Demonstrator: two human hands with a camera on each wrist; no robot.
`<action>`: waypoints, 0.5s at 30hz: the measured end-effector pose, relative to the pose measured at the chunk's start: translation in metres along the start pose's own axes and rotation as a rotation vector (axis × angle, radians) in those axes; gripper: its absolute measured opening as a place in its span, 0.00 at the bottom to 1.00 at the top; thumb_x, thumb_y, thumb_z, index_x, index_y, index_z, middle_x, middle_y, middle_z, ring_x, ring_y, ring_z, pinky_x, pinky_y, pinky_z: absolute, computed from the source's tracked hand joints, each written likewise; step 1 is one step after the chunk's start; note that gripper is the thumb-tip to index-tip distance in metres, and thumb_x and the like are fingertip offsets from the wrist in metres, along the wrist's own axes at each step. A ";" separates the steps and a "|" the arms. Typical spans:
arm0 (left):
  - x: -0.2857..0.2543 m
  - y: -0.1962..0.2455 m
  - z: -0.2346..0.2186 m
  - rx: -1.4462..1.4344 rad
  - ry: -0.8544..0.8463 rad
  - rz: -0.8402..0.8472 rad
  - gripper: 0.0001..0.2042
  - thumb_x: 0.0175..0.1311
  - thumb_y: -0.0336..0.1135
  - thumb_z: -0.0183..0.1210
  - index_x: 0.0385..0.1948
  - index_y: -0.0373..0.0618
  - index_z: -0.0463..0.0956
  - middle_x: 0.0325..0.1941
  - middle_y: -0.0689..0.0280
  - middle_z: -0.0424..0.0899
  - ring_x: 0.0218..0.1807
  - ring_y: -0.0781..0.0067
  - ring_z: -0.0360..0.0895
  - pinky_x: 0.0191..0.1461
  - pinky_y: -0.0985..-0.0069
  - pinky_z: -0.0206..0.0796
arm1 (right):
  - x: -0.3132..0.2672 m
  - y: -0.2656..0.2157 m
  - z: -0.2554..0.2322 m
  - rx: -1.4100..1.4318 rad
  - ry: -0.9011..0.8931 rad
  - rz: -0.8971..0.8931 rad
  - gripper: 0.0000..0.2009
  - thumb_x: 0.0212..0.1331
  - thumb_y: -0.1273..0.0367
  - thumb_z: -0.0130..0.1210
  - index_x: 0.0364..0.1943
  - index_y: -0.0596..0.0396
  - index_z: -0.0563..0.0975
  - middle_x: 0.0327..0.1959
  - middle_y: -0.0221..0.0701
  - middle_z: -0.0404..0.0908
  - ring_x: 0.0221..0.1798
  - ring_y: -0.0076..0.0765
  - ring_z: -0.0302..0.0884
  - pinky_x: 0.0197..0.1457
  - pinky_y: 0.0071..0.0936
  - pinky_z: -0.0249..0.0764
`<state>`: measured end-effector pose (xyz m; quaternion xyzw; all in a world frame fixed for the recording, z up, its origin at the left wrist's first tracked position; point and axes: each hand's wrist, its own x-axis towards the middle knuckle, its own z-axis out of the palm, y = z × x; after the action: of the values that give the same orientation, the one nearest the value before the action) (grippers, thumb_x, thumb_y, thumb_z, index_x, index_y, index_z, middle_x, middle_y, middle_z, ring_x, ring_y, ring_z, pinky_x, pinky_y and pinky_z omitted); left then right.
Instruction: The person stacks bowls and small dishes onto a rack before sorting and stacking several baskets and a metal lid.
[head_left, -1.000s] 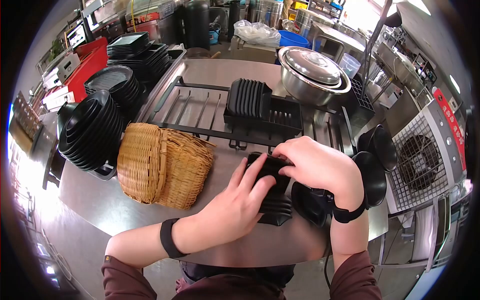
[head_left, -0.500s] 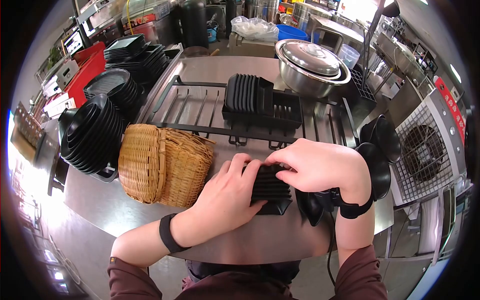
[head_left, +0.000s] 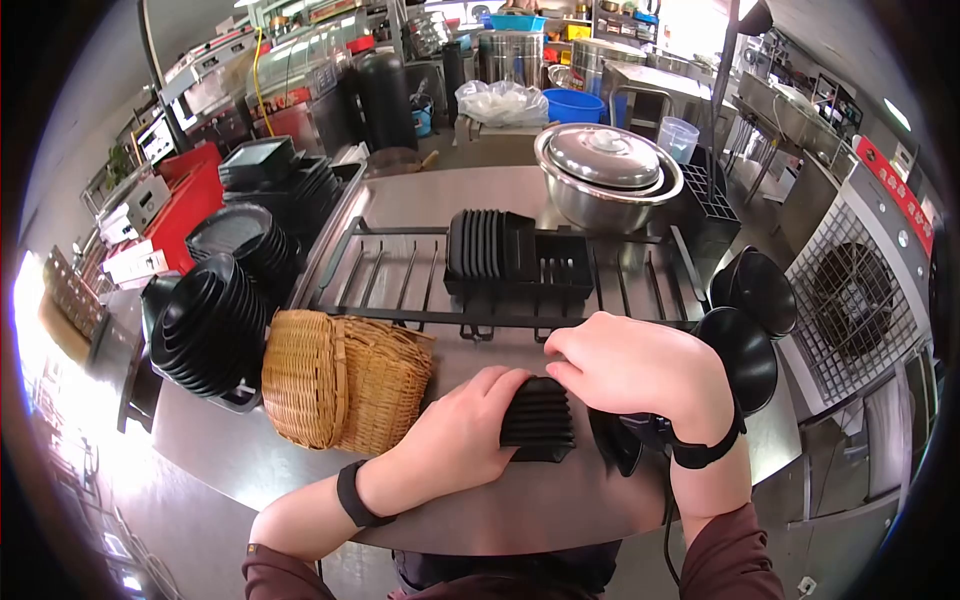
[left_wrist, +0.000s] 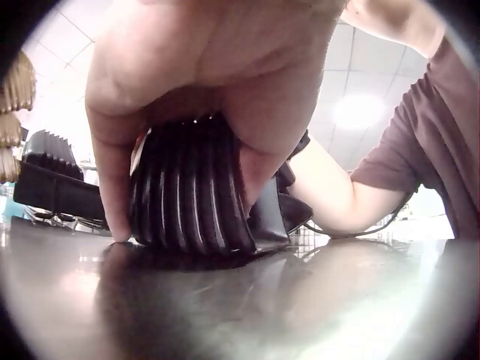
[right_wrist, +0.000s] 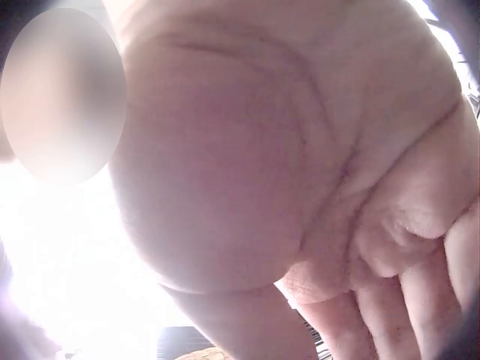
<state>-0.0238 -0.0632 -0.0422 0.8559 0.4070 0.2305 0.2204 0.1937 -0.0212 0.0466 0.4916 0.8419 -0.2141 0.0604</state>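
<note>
A short row of ribbed black dishes [head_left: 540, 425] stands on the steel table in front of the person. The left hand [head_left: 445, 430] grips it from the left; in the left wrist view, fingers and thumb span both ends of the black dishes [left_wrist: 191, 191], whose lower edges are at the tabletop. Just above and to the right hovers the right hand [head_left: 640, 370], thumb and forefinger slightly apart with nothing between them. The right wrist view is filled by the palm of the right hand [right_wrist: 247, 165], its fingers loosely extended.
A wicker basket [head_left: 385, 385] sits left of the hands, beside stacked black bowls [head_left: 205, 330]. Behind are a metal rack with a black holder [head_left: 570, 265] of upright dishes and a lidded steel pot [head_left: 605, 180]. More black bowls [head_left: 740, 360] stand right.
The left hand has come down and closed around the black dishes. The right hand has drawn slightly back from them, and the head view has tilted up.
</note>
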 end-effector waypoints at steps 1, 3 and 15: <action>0.003 -0.002 -0.001 0.011 -0.002 0.008 0.37 0.49 0.30 0.76 0.65 0.40 0.69 0.57 0.50 0.79 0.56 0.42 0.81 0.60 0.58 0.77 | -0.004 0.002 0.000 0.002 0.083 0.003 0.14 0.72 0.64 0.53 0.48 0.60 0.83 0.41 0.48 0.87 0.46 0.59 0.85 0.50 0.46 0.80; 0.007 -0.007 -0.005 -0.054 0.163 0.052 0.37 0.49 0.28 0.76 0.64 0.39 0.70 0.58 0.49 0.80 0.58 0.44 0.82 0.61 0.60 0.76 | -0.014 0.005 -0.002 0.018 0.192 -0.013 0.13 0.72 0.64 0.54 0.49 0.59 0.82 0.40 0.49 0.87 0.45 0.60 0.85 0.49 0.48 0.80; 0.087 0.010 -0.052 -1.143 0.448 -0.520 0.11 0.77 0.36 0.60 0.55 0.44 0.78 0.49 0.67 0.87 0.49 0.74 0.85 0.52 0.70 0.80 | -0.018 -0.015 -0.012 0.309 0.816 -0.187 0.15 0.74 0.62 0.55 0.40 0.64 0.74 0.35 0.50 0.86 0.42 0.63 0.85 0.46 0.52 0.80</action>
<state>0.0014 0.0106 0.0239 0.4098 0.4501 0.5214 0.5980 0.1913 -0.0373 0.0675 0.4608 0.7958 -0.1304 -0.3705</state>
